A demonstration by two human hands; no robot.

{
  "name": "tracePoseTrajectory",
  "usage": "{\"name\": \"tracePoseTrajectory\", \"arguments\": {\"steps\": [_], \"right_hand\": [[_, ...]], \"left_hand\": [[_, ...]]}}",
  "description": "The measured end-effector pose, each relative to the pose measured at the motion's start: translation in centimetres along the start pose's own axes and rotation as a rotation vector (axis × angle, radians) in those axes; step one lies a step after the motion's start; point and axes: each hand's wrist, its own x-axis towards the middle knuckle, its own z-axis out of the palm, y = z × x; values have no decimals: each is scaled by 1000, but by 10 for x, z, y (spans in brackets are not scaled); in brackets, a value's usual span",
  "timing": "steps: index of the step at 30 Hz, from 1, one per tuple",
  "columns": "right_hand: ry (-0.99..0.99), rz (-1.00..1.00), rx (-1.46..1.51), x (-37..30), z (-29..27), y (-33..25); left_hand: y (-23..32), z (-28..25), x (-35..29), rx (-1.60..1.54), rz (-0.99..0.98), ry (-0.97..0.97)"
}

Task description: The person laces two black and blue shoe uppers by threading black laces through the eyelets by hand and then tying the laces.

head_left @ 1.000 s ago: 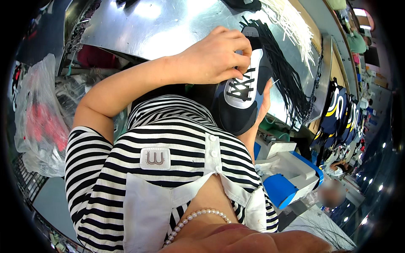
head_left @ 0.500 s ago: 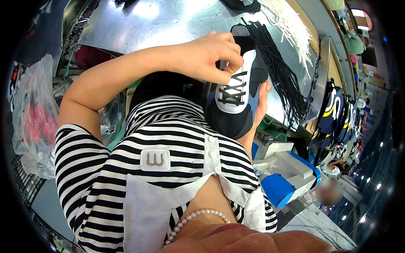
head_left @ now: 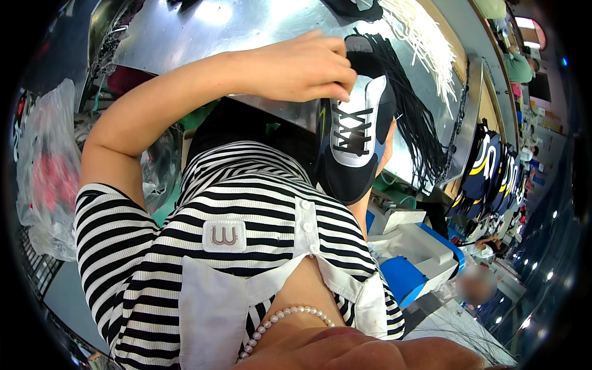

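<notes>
Now, head view: left hand (head_left: 305, 68) w/ fingers clenched on the heel end of a shoe (head_left: 354, 139), held up over the steel bench (head_left: 246, 24) edge. Right hand (head_left: 388, 145) mostly hidden behind shoe, grip can't tell. Black laces (head_left: 419, 123) just right of shoe.

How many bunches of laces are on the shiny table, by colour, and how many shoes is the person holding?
Black lace bunches: 1
White lace bunches: 1
Shoes held: 1
Total: 3
The left hand grips the shoe near its top; the right hand is mostly hidden behind it.
</notes>
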Motion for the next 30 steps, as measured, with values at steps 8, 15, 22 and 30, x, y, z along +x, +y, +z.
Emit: {"name": "tracePoseTrajectory", "arguments": {"steps": [8, 15, 22, 30], "right_hand": [[-277, 88, 142, 23, -37, -9], [-272, -149, 14, 41, -37, 5], [-396, -115, -54, 52, -37, 6], [-349, -144, -32, 57, -38, 9]], "left_hand": [[0, -14, 21, -121, 7, -49], [-11, -9, 17, -246, -174, -45], [7, -6, 30, -361, -422, -5], [1, -9, 31, -377, -494, -45]]}}
